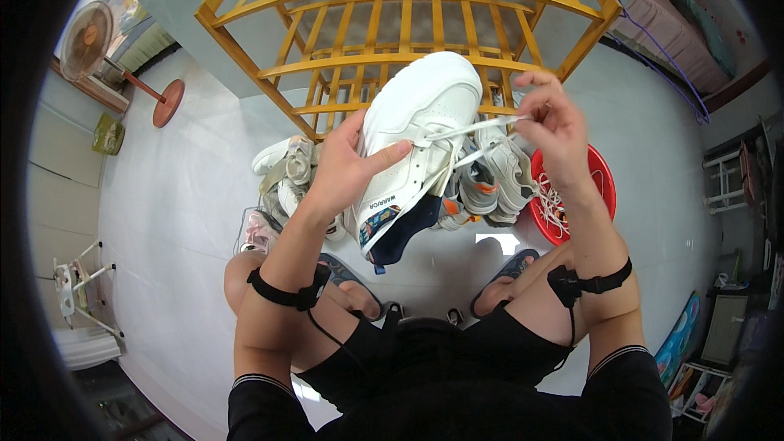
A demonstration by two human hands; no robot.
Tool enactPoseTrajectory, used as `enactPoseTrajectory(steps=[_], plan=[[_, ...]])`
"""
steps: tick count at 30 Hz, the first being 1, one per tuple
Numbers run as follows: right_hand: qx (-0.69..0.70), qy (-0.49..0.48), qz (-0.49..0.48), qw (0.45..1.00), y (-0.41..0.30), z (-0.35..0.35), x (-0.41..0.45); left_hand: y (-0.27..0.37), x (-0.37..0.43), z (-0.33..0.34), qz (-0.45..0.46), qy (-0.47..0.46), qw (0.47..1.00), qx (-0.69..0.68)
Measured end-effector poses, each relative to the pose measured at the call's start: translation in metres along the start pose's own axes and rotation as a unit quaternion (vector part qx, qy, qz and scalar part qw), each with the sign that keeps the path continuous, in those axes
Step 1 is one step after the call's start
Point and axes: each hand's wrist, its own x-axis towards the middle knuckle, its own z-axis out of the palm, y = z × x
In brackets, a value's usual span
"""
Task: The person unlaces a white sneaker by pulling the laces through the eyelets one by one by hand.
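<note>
My left hand [355, 165] grips a white sneaker [422, 104] by its side, thumb near the eyelets, toe pointing up and away from me. The shoe has a dark blue lining and a patterned heel patch. To its right, my right hand [545, 113] pinches a white shoelace [478, 127] between thumb and fingers and holds it stretched out from the shoe's lower eyelets; the fingers are slightly blurred. Part of the lace hangs looser below. The eyelets nearer the ankle on the visible side hold no lace.
A yellow slatted wooden rack [404, 18] stands ahead. Several shoes [502, 165] lie on the floor below the held sneaker, more at the left [288, 165]. A red basin [603, 177] with white laces [551, 205] sits at the right. A pedestal fan [165, 101] stands far left.
</note>
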Motion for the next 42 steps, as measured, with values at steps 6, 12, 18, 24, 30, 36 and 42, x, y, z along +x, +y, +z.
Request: enactPoseTrajectory(steps=[6, 12, 18, 24, 30, 36, 42], plan=[[-0.423, -0.079, -0.249, 0.868, -0.011, 0.015, -0.008, 0.004, -0.001, 0.006, -0.064, 0.005, 0.987, -0.148], [-0.286, -0.078, -0.231, 0.927, -0.005, 0.019, -0.010, 0.004, -0.003, 0.002, -0.073, 0.007, 0.980, -0.184], [-0.017, 0.170, 0.041, 0.984, 0.022, -0.004, 0.006, 0.007, -0.003, -0.005, -0.035, 0.030, 0.960, -0.275], [-0.147, 0.185, 0.006, 0.972, 0.011, 0.016, -0.001, 0.002, 0.001, -0.002, -0.027, 0.039, 0.961, -0.271], [-0.290, 0.010, -0.226, 0.930, -0.010, 0.040, -0.014, 0.004, -0.002, 0.001, -0.035, 0.037, 0.964, -0.260], [-0.270, -0.035, -0.263, 0.926, 0.010, 0.040, -0.015, 0.001, 0.000, 0.010, -0.036, 0.023, 0.968, -0.249], [-0.331, 0.082, -0.177, 0.923, 0.014, 0.022, -0.006, 0.000, 0.002, 0.011, -0.016, 0.029, 0.971, -0.236]])
